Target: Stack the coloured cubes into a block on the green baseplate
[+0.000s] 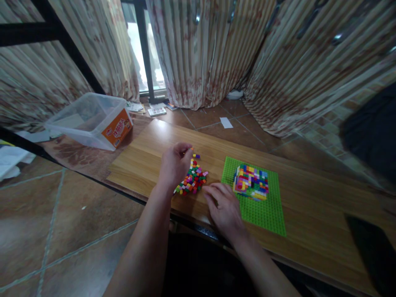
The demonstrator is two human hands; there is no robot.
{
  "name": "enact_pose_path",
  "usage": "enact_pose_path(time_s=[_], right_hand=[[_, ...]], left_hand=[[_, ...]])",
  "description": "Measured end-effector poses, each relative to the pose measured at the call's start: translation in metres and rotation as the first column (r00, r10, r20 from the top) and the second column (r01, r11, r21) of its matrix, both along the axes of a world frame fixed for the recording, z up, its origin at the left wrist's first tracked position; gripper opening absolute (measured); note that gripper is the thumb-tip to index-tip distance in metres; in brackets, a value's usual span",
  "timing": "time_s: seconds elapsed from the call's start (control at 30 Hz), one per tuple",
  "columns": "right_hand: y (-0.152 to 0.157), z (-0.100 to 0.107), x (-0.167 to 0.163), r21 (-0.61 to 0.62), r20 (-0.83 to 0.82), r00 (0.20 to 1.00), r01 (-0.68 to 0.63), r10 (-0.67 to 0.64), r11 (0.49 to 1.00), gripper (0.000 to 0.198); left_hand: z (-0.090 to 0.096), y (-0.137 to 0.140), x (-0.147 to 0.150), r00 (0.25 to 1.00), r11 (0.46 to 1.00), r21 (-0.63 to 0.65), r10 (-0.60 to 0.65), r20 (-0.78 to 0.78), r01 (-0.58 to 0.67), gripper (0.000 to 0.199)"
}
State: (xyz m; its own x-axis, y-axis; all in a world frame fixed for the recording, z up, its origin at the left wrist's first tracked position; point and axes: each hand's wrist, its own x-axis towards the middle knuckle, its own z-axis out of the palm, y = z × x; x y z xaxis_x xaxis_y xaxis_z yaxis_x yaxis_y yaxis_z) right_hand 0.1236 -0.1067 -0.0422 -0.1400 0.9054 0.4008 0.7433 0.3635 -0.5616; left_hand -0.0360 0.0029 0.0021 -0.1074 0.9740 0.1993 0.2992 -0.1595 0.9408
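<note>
My left hand (177, 164) is above the far left side of a pile of small building bricks (194, 180), thumb and fingers pinched together. Whatever lies between those fingertips is too small to make out. At the pile's right edge is my right hand (225, 206), its fingers curled and the thumb close to the index finger; its fingertips do not show clearly. A green baseplate (272, 214) lies to the right of that hand. On it stands a multicoloured block of joined bricks (252, 181). A few loose bricks (196, 156) sit just beyond the pile.
All this is on a long wooden table (309, 210). A clear plastic bin (89, 123) with an orange label stands beyond the table's left end. A dark flat object (368, 243) lies at the right. Striped curtains (210, 49) hang behind, with papers (226, 122) on the tiled floor.
</note>
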Motion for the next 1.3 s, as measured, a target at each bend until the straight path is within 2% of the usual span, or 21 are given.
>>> enact_pose_path(time_s=[0.2, 0.33, 0.6, 0.73, 0.83, 1.0, 1.17, 1.3], right_hand=[[0.006, -0.005, -0.006, -0.002, 0.071, 0.996, -0.061, 0.061, 0.998, 0.028], [0.008, -0.002, -0.008, -0.028, 0.126, 0.99, -0.052, 0.056, 0.998, 0.024], [0.001, 0.002, 0.0, -0.047, 0.073, 0.996, -0.056, 0.059, 0.997, 0.011], [-0.001, 0.005, 0.003, -0.016, 0.095, 0.995, 0.041, -0.039, 0.999, 0.006], [0.0, 0.005, -0.001, -0.017, 0.167, 0.977, 0.136, -0.131, 0.991, 0.011], [0.002, 0.003, -0.011, -0.05, 0.23, 0.962, 0.166, -0.151, 0.985, 0.01], [0.005, 0.0, -0.01, -0.07, 0.159, 0.981, 0.12, -0.107, 0.99, 0.012], [0.006, 0.002, -0.003, -0.11, -0.055, 0.992, 0.104, -0.11, 0.988, 0.015]], left_hand=[[0.002, -0.002, -0.004, 1.0, 1.0, -0.008, 0.007, -0.004, -0.007, 0.013], [0.001, -0.001, -0.006, 1.0, 1.0, 0.013, 0.007, -0.028, -0.007, 0.013], [0.004, -0.002, -0.005, 1.0, 1.0, -0.021, 0.018, -0.023, -0.018, 0.015], [0.006, -0.003, -0.004, 1.0, 1.0, -0.025, 0.003, -0.029, -0.004, 0.014], [0.005, -0.002, -0.004, 0.999, 1.0, -0.021, 0.006, -0.045, -0.007, 0.014], [0.003, -0.001, -0.002, 0.998, 1.0, -0.015, 0.008, -0.067, -0.009, 0.013], [0.004, -0.002, -0.004, 0.995, 0.999, -0.017, -0.03, -0.097, 0.028, 0.014], [0.003, -0.004, -0.004, 0.972, 0.984, -0.048, -0.177, -0.157, 0.171, 0.016]])
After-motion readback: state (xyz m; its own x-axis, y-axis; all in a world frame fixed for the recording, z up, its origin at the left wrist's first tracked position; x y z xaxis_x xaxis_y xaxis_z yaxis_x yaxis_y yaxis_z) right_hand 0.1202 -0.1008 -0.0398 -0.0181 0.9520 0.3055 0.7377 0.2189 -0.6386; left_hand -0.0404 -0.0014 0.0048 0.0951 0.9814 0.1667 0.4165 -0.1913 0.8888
